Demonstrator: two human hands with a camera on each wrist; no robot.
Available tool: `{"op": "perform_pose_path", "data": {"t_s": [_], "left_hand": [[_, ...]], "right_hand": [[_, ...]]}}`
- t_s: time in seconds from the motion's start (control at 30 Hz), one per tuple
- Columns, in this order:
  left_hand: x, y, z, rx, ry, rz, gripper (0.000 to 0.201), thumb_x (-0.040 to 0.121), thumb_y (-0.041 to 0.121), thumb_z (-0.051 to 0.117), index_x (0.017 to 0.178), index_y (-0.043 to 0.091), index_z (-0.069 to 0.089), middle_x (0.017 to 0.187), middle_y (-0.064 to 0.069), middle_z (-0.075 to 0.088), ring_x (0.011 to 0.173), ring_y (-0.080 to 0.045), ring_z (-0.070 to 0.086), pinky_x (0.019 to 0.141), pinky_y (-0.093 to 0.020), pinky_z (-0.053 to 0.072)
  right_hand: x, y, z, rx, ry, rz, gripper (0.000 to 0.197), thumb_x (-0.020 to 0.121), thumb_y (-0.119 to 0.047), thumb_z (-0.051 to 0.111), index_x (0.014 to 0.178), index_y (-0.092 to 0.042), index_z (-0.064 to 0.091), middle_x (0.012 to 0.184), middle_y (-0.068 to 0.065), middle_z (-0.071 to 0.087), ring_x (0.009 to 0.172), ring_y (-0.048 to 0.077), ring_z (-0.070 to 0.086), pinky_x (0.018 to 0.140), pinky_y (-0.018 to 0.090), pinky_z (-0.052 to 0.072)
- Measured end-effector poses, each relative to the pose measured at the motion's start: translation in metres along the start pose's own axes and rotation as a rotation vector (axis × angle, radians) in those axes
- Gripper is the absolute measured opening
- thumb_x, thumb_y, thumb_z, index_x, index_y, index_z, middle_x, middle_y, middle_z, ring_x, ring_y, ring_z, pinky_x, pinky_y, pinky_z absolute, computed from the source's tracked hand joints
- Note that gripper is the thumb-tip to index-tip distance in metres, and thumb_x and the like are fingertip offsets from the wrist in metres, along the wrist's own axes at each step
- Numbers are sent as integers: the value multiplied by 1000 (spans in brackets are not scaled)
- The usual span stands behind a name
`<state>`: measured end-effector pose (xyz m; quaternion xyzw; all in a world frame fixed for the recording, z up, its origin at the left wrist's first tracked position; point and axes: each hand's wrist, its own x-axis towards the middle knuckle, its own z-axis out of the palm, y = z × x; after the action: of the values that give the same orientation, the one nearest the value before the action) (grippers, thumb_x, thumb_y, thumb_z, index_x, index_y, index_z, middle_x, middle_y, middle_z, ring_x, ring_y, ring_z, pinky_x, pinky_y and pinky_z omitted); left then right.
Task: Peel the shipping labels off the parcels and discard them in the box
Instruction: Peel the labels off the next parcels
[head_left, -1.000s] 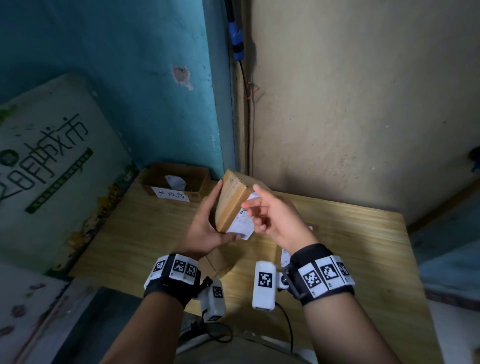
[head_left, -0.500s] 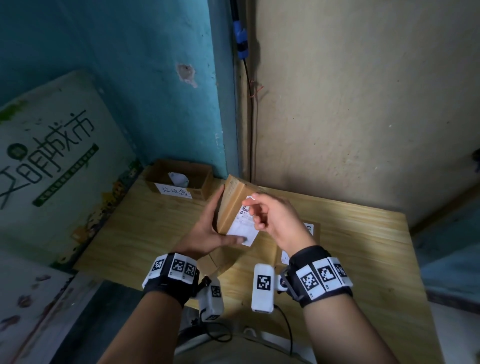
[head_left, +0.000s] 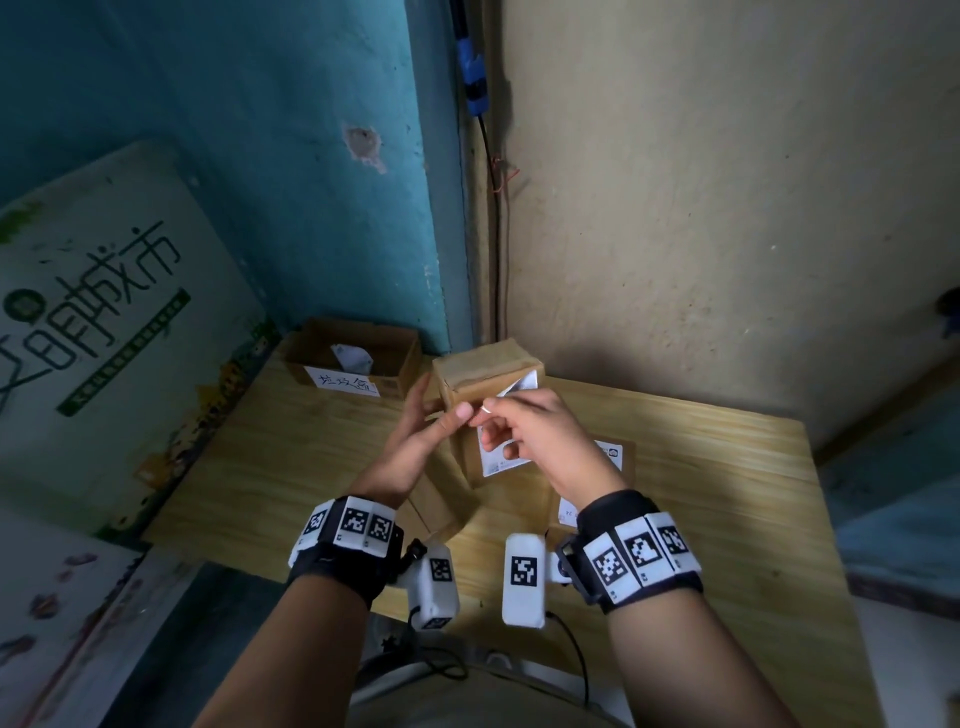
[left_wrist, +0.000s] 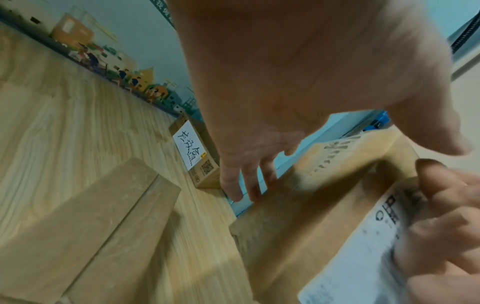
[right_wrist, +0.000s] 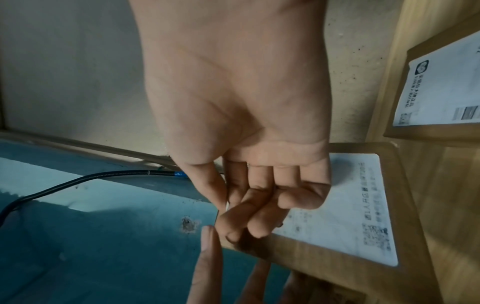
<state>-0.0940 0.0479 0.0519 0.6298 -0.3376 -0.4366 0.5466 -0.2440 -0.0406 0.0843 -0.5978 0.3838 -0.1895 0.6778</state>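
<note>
Peeling label (head_left: 511, 388) off parcel (head_left: 480, 374): right hand (head_left: 540, 441) pinches, left hand (head_left: 415, 441) grips

A light wooden bench (head_left: 675, 467) with visible grain stands pushed into a room corner. The far wall on the left is painted teal (head_left: 260, 156) and carries a chipped patch (head_left: 363, 143) showing bare plaster. The wall on the right is rough beige plaster (head_left: 727, 208), speckled with dark marks. A dark cable (head_left: 491, 234) runs down the corner seam below a blue fitting (head_left: 475, 78). A large white signboard (head_left: 104, 322) with green and black characters leans at the left. Light is dim, brightest on the bench top.
</note>
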Motion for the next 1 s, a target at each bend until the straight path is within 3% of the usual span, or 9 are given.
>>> {"op": "perform_pose_path", "data": {"t_s": [0.2,0.33,0.47,0.6,0.7,0.77,0.83,0.9,1.0], "left_hand": [[0,7,3,-112,131,-13,93,70,57,79,146,23,38,137,5,56,128,-14,54,115,-48,36],[-2,9,3,-99,210,35,75,67,56,76,129,20,55,123,0,68,115,-17,64,106,-51,46],[-2,6,3,-82,246,78,69,69,54,76,124,18,57,120,-1,68,112,-19,65,103,-50,49],[-2,4,2,-62,242,77,60,68,55,76,117,25,57,117,-1,68,111,-18,65,101,-50,50],[-3,3,0,-67,232,77,62,67,56,76,116,24,58,116,-2,68,109,-19,66,100,-51,51],[-3,1,0,-73,232,69,70,65,57,78,121,20,56,118,-2,68,110,-19,65,101,-50,51],[-3,-1,-1,-76,231,58,76,63,58,80,123,19,55,120,-3,67,112,-19,65,101,-50,50],[-2,-4,-1,-79,230,46,81,62,60,81,125,18,54,121,-3,67,113,-19,65,102,-50,50],[0,-5,3,-73,225,36,81,63,58,79,127,17,54,121,-2,67,112,-17,65,102,-47,50]], "right_hand": [[-3,-3,3,-89,-67,-24,29,99,-20,56,88,-5,78,68,6,71,69,15,66,67,28,41],[-6,-9,3,-139,-12,-34,26,98,-14,57,90,2,75,70,9,70,58,12,59,54,14,41],[-7,-9,3,-227,18,-37,21,96,-15,58,91,4,67,72,2,72,57,14,53,55,22,38],[-7,-6,4,-247,40,-54,23,96,-12,56,84,8,56,76,7,74,59,16,54,58,28,41],[-5,-3,5,-248,61,-80,28,94,-10,58,67,-5,50,76,9,76,63,16,60,68,36,49],[-3,1,6,-232,73,-72,25,93,-10,58,70,-2,55,76,8,77,67,17,65,77,41,55],[-4,2,5,-227,78,-58,21,94,-10,57,83,8,61,78,8,77,72,18,70,80,37,57],[-6,3,5,-204,84,-55,21,94,-7,56,87,13,60,82,14,77,70,12,72,68,22,55],[-12,2,2,-166,83,-35,19,95,-6,55,80,2,61,88,16,78,70,5,71,61,12,48]]}}
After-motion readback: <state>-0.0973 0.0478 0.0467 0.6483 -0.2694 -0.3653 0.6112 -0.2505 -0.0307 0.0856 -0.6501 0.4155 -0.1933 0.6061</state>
